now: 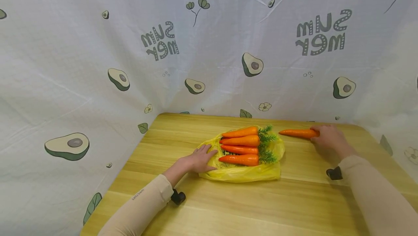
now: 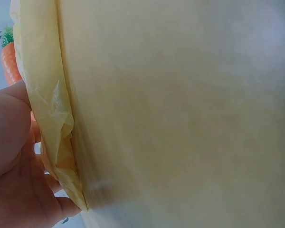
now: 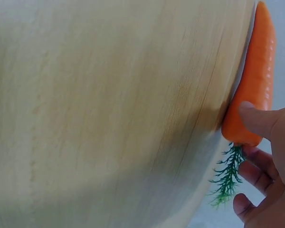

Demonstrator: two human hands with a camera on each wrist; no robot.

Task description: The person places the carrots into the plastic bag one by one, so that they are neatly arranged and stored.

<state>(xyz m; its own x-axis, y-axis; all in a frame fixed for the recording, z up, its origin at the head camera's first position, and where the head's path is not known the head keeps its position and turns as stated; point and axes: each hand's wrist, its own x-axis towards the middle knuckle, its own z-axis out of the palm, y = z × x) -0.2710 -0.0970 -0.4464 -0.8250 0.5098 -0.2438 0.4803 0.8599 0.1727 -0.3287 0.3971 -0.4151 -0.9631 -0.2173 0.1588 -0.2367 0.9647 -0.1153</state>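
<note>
Several orange carrots (image 1: 241, 141) with green leafy tops lie side by side on a yellow plastic bag (image 1: 241, 175), tips pointing left. My left hand (image 1: 201, 159) rests with spread fingers on the bag's left end, beside the carrot tips. In the left wrist view the bag's crumpled edge (image 2: 50, 95) runs along that hand. Off to the right, my right hand (image 1: 330, 139) holds a single carrot (image 1: 295, 133) by its thick end, thumb on its side. This carrot lies along the table with its tip toward the bag; its green top (image 3: 228, 173) hangs below the fingers in the right wrist view.
Everything lies on a light wooden table (image 1: 228, 207) with rounded far corners. A white cloth (image 1: 222, 47) printed with avocados and lettering hangs behind the table and at its sides. A black wrist strap piece (image 1: 177, 196) shows at my left sleeve.
</note>
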